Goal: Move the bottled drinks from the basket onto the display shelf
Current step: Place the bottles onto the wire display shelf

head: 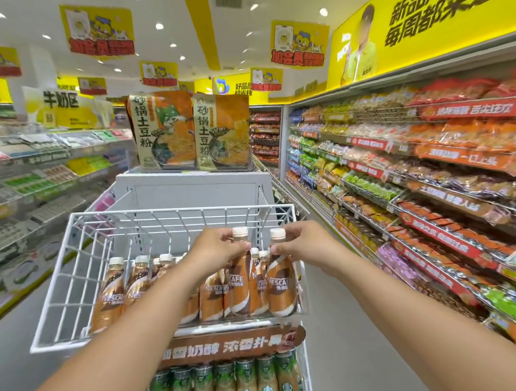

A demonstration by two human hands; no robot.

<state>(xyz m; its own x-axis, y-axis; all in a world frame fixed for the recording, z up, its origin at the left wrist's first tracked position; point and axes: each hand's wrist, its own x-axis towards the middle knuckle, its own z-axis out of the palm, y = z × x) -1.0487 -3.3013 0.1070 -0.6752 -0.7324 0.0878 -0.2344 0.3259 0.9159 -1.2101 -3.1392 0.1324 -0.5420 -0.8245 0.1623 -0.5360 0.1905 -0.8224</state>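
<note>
A white wire display shelf [72, 276] holds several brown Nescafe coffee bottles with cream caps. My left hand [217, 249] grips the neck of one bottle [239, 282] in the right part of the shelf. Just to its right, my right hand [302, 243] pinches the neck of another bottle [281, 287] by the shelf's right wall. Both bottles stand upright among the others. More bottles [110, 295] line the front left. No basket shows in the head view.
Green-labelled bottles [244, 376] fill the tier below, under a brown sign [231, 346]. Two noodle packs [191, 131] stand on a grey box behind. Snack shelves [426, 186] run along the right of the aisle, and other shelves [32, 173] along the left.
</note>
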